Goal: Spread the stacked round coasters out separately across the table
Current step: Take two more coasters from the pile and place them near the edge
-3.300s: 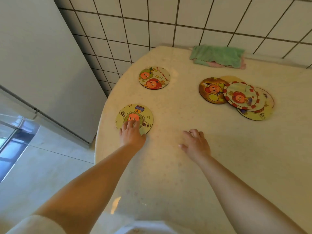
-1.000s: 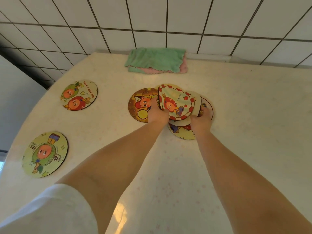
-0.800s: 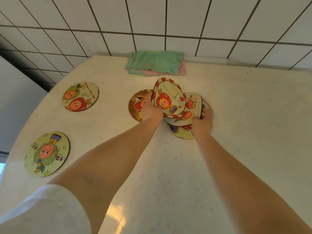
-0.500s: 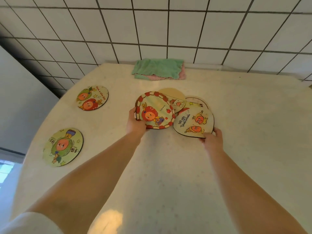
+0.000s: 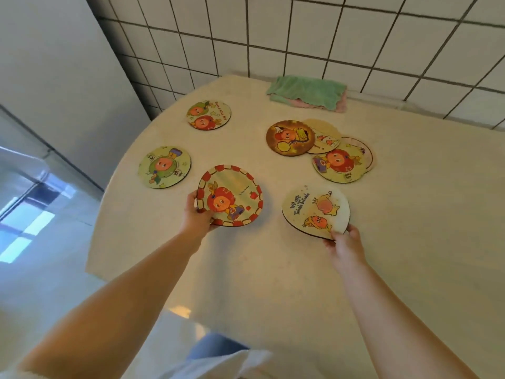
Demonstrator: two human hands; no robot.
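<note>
My left hand (image 5: 197, 218) grips the near edge of a red-rimmed round coaster (image 5: 231, 195), held low over the table (image 5: 273, 263). My right hand (image 5: 345, 246) pinches the near edge of a pale coaster (image 5: 315, 210) with two orange figures. Beyond them the rest of the pile lies overlapped: a brown coaster (image 5: 289, 138), a cream one (image 5: 326, 138) partly under it, a red-haired figure coaster (image 5: 337, 165) and a further one (image 5: 367, 153) peeking from beneath. Two coasters lie apart at the left: a green-figure one (image 5: 164, 166) and a two-figure one (image 5: 209, 114).
Folded green and pink cloths (image 5: 307, 94) lie at the table's far edge against the tiled wall (image 5: 300, 31). A grey fridge (image 5: 54, 86) stands left of the table's rounded edge. The floor (image 5: 41, 255) shows at the lower left.
Both hands lifted a coaster each off the pile and drew them toward me, the red-rimmed one to the left, the pale one to the right. The brown coaster is uncovered.
</note>
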